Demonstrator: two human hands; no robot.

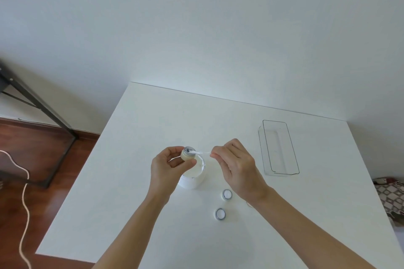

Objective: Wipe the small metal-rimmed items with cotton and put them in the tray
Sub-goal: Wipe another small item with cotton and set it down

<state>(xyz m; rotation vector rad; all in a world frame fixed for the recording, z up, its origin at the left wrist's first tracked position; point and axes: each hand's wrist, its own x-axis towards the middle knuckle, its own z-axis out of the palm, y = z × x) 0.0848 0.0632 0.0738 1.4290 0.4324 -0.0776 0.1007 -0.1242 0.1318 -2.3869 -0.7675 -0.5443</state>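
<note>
My left hand (168, 166) grips a small cream-coloured item with a metal rim (187, 153), tilted toward the right, above the table. My right hand (238, 166) pinches a white cotton swab (200, 152) whose tip touches the metal-rimmed face of that item. Two more small metal-rimmed items lie on the table near me, one (227, 194) beside my right wrist and one (220, 213) nearer the front edge. A clear rectangular tray (295, 159) stands at the right of the table with nothing visible inside.
A white round container (193, 178) stands on the white table (131, 181) right under my left hand. Left of the table are wooden floor, a dark metal frame (43, 107) and a white cable (24, 203). A patterned cloth (391, 199) lies beyond the right edge.
</note>
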